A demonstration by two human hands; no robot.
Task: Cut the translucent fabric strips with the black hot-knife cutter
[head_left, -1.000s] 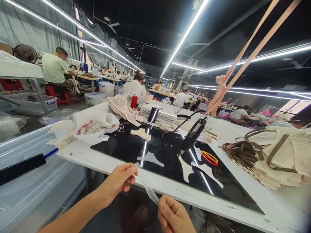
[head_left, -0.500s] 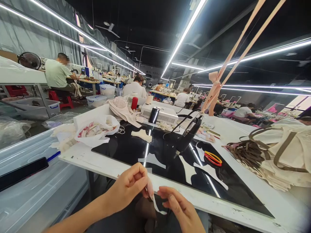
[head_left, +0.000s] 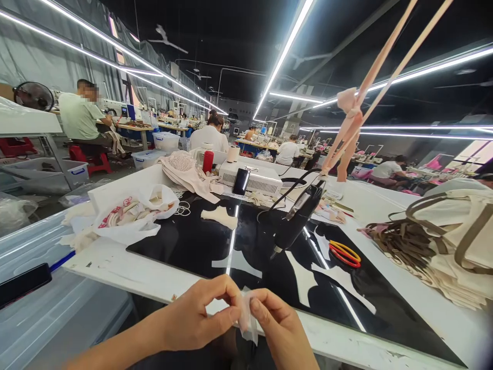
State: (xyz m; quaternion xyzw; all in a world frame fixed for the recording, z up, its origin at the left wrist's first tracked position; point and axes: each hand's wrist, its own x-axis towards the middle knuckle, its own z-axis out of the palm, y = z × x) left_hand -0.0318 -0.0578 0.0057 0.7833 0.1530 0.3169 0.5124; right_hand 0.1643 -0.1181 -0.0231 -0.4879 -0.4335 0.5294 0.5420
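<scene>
A thin, translucent white strip (head_left: 250,331) is held in front of the near edge of a white bench (head_left: 115,267). It is pinched between thumb and forefinger of the right hand (head_left: 283,329); the left hand's (head_left: 198,316) fingertips are curled close at its other edge, but whether it is gripped there cannot be told. On a glossy black board (head_left: 185,239), five flat, curved-edged pale pieces (head_left: 219,217) are laid. Scraps (head_left: 125,211) are contained in one crumpled white plastic bag (head_left: 131,233). One black tool (head_left: 302,213) is suspended from knotted peach bands (head_left: 352,123).
</scene>
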